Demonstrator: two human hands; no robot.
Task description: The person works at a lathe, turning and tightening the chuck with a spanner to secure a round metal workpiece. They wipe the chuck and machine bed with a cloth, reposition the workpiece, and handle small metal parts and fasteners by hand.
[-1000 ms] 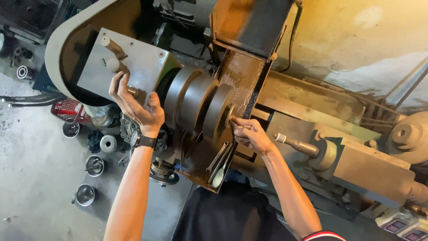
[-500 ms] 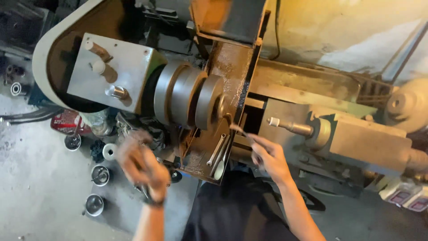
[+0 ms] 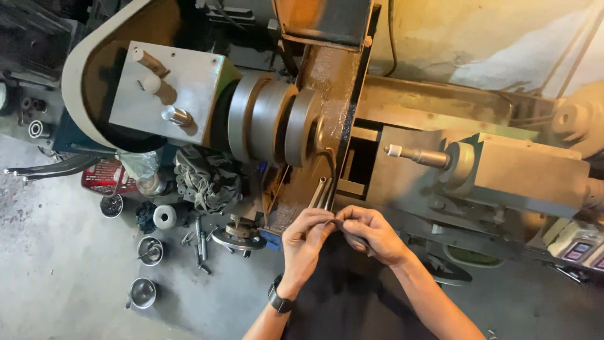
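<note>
The left hand [image 3: 306, 240] and right hand [image 3: 370, 234] pinch something too small to tell, their fingers covering it and the lower ends of 2 rods [image 3: 322, 192]. The lathe [image 3: 402, 157] runs off the frame's right edge. Both forearms are cut off at the bottom.

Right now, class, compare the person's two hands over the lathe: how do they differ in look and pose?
The left hand wears a dark wristwatch; the right hand has a bare wrist. The left hand's fingers pinch the lower end of thin metal rods that point up toward the chuck; the right hand curls beside them, touching the left hand's fingertips. Both are bare and meet in front of the lathe bed.
</note>
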